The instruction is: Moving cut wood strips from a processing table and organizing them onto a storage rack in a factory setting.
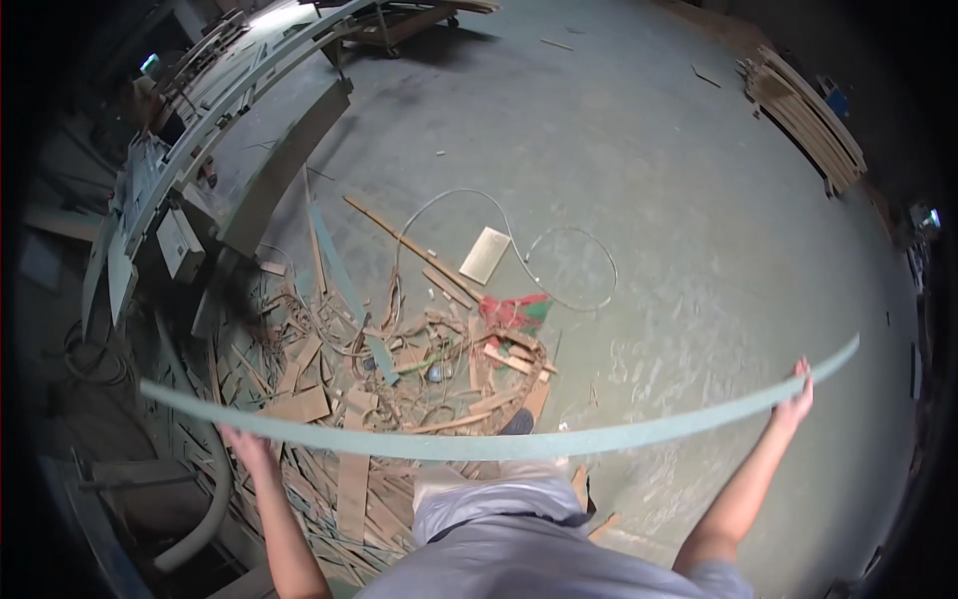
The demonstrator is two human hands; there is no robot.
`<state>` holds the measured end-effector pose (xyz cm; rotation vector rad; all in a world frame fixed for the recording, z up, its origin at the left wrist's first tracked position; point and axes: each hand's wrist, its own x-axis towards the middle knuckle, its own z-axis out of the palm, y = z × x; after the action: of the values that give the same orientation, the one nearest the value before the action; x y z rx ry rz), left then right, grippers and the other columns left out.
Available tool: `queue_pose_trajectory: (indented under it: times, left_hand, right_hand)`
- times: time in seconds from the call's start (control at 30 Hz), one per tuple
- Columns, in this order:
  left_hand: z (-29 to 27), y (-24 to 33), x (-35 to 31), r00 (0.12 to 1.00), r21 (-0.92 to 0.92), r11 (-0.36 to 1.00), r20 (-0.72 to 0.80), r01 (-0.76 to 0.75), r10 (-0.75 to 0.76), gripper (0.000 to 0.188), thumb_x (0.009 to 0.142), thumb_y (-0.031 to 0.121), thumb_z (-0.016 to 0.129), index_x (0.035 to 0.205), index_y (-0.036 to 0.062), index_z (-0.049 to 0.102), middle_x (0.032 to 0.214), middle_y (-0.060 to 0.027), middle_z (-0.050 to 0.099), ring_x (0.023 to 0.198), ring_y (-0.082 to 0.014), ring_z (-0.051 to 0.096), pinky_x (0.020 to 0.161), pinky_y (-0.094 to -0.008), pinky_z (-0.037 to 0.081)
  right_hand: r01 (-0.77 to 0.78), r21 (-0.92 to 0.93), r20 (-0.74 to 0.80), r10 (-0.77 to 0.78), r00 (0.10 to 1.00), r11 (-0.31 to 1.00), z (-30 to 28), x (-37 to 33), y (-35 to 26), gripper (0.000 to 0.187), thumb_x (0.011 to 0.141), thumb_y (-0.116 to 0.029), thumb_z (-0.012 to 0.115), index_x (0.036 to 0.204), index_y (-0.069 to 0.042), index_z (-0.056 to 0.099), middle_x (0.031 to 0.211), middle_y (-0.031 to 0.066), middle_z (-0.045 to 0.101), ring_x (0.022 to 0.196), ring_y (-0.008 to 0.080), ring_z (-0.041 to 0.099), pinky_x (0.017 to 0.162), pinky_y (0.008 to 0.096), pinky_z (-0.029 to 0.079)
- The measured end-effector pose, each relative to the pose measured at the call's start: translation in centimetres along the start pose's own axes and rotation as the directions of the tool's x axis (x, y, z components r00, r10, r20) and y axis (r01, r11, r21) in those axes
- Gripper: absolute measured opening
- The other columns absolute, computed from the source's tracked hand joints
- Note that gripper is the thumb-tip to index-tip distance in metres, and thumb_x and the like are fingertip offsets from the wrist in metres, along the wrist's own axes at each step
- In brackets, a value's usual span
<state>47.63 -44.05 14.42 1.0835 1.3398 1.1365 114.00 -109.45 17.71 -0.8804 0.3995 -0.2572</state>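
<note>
One long pale-green strip [519, 446], grasped near its ends by the left hand [251, 448] and right hand [794, 403], spans wood scraps [304, 405] and floor [689, 250], apparently lifted already but not yet set down.

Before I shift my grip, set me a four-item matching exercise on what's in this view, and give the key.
1. Long strip
2. Small rectangular board
3. Stack of boards
4. Crumpled sheeting

A. Red and green
B. At the picture's upper right
C. Pale blue-green, held up by the left hand and the right hand
D. On the floor, just beyond the red item

Pairs: 1-C, 2-D, 3-B, 4-A
</note>
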Motion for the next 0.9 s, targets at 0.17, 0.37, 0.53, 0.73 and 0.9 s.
queue_pose_trajectory:
  times: [0.17,0.37,0.53,0.73,0.9]
  left_hand:
    - [31.0,-0.1,3.6,0.877,-0.53,0.732,0.438,0.428,-0.196,0.033,0.091,0.018,0.036,0.12,0.0028,0.041,0.117,-0.0173,0.05,0.105,-0.0319,0.051,0.095,-0.0446,0.041]
    - [55.6,-3.1,3.4,0.877,-0.632,0.609,0.309,0.478,-0.368,0.037,0.094,0.038,0.033,0.097,0.004,0.047,0.094,-0.0123,0.056,0.084,-0.0247,0.054,0.081,-0.0374,0.047]
    - [65.5,-7.8,7.3,0.827,-0.481,0.68,0.414,0.553,-0.38,0.021,0.092,0.023,0.045,0.097,0.0024,0.044,0.094,-0.0141,0.055,0.086,-0.0261,0.055,0.08,-0.0383,0.048]
    - [89.7,-9.3,15.3,0.793,-0.456,0.657,0.442,0.601,-0.419,0.018,0.089,0.012,0.047,0.101,-0.0013,0.046,0.093,-0.0153,0.057,0.08,-0.0265,0.058,0.074,-0.0392,0.05]
    - [105.7,-1.2,17.7,0.782,-0.38,0.711,0.485,0.592,-0.391,0.018,0.088,0.011,0.049,0.101,-0.0011,0.047,0.097,-0.0159,0.057,0.085,-0.0267,0.058,0.076,-0.0395,0.05]
  right_hand:
    - [0.069,-0.083,-0.18,-0.083,0.98,0.994,0.3,9.2,-2.3,0.039,0.092,-0.019,0.04,0.122,0.006,0.044,0.125,0.0121,0.047,0.116,0.0182,0.043,0.102,0.0301,0.033]
    - [0.174,-0.024,-0.32,-0.172,0.932,0.984,-3.2,20.2,-1.6,0.036,0.09,-0.016,0.042,0.118,0.008,0.047,0.117,0.0125,0.051,0.108,0.0191,0.048,0.093,0.0298,0.041]
    - [0.359,-0.041,-0.241,-0.358,0.902,0.933,5.8,19.3,2.8,0.014,0.079,-0.01,0.053,0.076,0.003,0.058,0.063,0.012,0.054,0.054,0.0209,0.053,0.05,0.032,0.046]
    - [0.189,-0.139,-0.444,-0.232,0.866,0.972,7.4,30.1,10.6,0.039,0.083,-0.042,0.043,0.111,-0.015,0.042,0.088,0.0113,0.049,0.069,0.0266,0.048,0.057,0.0509,0.042]
    - [0.269,-0.241,-0.477,-0.355,0.804,0.932,5.8,34.4,13.4,0.031,0.082,-0.036,0.048,0.091,-0.007,0.055,0.074,0.0076,0.049,0.064,0.0229,0.048,0.056,0.0374,0.045]
